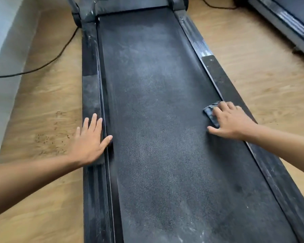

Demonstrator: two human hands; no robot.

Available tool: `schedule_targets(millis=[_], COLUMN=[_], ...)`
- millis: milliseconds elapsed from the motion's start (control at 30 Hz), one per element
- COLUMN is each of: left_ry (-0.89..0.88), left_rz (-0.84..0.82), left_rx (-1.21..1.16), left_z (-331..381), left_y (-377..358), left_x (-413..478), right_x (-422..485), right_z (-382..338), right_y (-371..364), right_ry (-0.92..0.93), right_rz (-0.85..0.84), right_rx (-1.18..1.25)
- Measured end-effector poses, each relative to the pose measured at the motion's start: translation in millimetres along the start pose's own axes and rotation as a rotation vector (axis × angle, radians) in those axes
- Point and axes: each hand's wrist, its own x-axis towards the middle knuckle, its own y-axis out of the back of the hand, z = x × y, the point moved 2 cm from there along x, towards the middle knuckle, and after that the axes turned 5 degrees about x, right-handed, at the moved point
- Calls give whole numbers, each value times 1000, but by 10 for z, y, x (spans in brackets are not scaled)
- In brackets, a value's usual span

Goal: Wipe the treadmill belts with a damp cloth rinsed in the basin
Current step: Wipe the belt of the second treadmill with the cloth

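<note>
Head view: your right hand (231, 120) presses the dark cloth (211, 113) flat-fingered at the belt's (156, 120) right edge, mid-frame; your left hand (89, 141) rests spread on the left side rail (90, 88).

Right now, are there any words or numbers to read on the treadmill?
None can be read.
The right side rail carries pale printed marks, too blurred to read.
The second treadmill at top right shows pale streaks, also unreadable.
The belt and cloth show no text.
</note>
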Motion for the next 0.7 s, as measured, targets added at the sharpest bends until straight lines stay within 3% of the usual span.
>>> schedule_targets(millis=[133,233,333,400,500,700], left_ry=[195,234,211,203,159,153], left_rz=[236,322,339,374,420,419], left_rx=[-311,-331,-378,-442,-556,-606], left_z=[122,103,83,78,62,55], left_y=[-388,-421,-419,-436,-432,-398], left_x=[-354,-374,-341,-326,-330,-358], right_x=[79,157,199,274,361,768], right_z=[196,221,49,-178,-598,-1904], right_y=[-46,-151,-341,-455,-470,-305], right_ry=[57,62,-86,-214,-263,-31], right_rz=[-29,-145,-34,88,107,104], right_rx=[-21,-27,112,231,274,262])
